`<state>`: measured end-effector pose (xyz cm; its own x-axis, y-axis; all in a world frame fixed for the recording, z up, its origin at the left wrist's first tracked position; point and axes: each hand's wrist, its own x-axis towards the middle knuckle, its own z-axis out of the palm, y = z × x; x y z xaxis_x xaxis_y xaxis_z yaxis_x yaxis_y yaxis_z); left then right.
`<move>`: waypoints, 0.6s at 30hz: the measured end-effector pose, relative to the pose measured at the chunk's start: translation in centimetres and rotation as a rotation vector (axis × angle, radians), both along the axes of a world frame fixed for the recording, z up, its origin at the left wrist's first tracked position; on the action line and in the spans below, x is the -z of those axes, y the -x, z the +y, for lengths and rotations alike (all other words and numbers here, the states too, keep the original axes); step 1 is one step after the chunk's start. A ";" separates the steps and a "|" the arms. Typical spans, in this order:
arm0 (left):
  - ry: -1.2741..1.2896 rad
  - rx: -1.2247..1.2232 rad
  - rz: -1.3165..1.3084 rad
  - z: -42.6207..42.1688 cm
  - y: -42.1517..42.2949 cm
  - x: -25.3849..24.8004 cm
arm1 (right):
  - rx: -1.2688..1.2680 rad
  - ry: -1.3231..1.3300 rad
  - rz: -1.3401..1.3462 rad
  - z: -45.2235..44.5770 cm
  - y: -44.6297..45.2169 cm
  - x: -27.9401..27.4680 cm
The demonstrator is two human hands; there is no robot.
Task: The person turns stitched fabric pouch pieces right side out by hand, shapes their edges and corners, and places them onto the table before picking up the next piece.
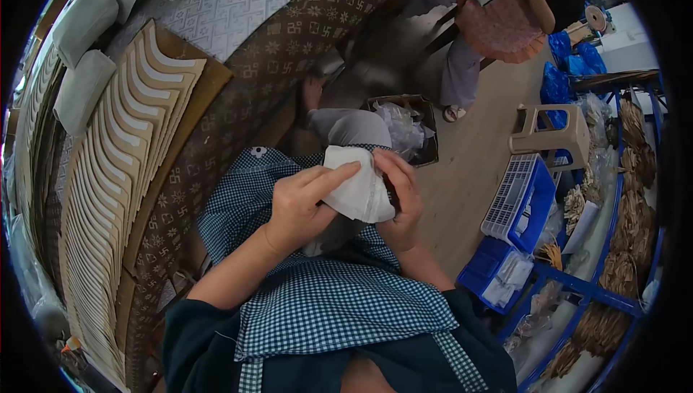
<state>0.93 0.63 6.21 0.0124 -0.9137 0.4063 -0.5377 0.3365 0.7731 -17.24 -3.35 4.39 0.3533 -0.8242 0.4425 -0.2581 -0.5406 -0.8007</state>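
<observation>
Above my lap I hold a small white folded piece of material [346,194] with a seam-like line along its right part; its exact kind does not show. My left hand [296,198] grips its left side, the index finger lying across the upper face and the thumb hidden beneath. On the right edge, my right hand [401,202] is closed with bent fingers, and its fingertips are partly behind the piece. A checked apron [339,306] covers my front and lap below both hands.
Curved tan strips with white bands [108,191] lie overlapped on the brown patterned cloth [289,39] at left, near grey-white pieces [83,93]. A box of plastic bags [404,129], blue crates [520,202], a beige stool [548,129] and a blue rack [599,295] stand right. Another person [498,25] holds a grey panel.
</observation>
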 end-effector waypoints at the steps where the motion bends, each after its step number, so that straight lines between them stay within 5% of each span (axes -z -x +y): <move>1: -0.013 0.009 0.011 0.7 -0.4 0.4 | -0.011 0.015 0.014 0.2 -0.4 0.0; 7: -0.316 0.247 -0.032 3.2 -3.1 -0.3 | -0.307 -0.270 0.068 0.1 0.4 -2.0; 11: -0.633 0.367 0.062 1.4 -4.2 -2.4 | -0.329 -0.715 -0.035 -0.6 1.5 -1.7; 18: -0.608 0.350 0.237 0.6 -4.0 0.3 | -0.468 -1.203 0.088 -3.4 3.3 0.1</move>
